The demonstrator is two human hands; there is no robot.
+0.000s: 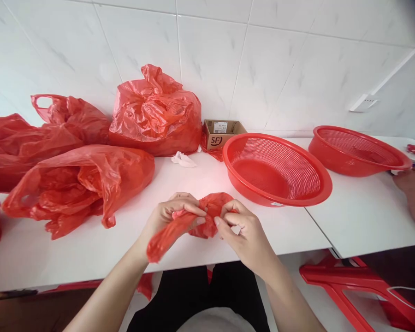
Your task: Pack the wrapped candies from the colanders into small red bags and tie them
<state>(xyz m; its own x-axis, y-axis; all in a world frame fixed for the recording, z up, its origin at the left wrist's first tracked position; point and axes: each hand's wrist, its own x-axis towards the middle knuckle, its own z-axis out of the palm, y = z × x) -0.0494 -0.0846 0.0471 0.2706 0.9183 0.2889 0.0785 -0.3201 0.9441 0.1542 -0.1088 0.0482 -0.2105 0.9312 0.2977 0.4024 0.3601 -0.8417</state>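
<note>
The left hand (171, 216) and right hand (245, 235) both grip a crumpled red plastic bag (207, 216), pinching it between fingers and thumbs over the near edge of a white table (276, 233). Just beyond the right hand sits a red perforated colander (276, 170), with a second red colander (356, 152) farther right, near a co-worker's hand (411, 184). Left of them, stuffed red bags (155, 115) crowd the table beside a small cardboard box (223, 133) and a crumpled white tissue (182, 159).

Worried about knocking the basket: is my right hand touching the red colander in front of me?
Apart. The head view shows the right hand pinching a red plastic bag, with white table showing between its knuckles and the rim of the red colander.
</note>
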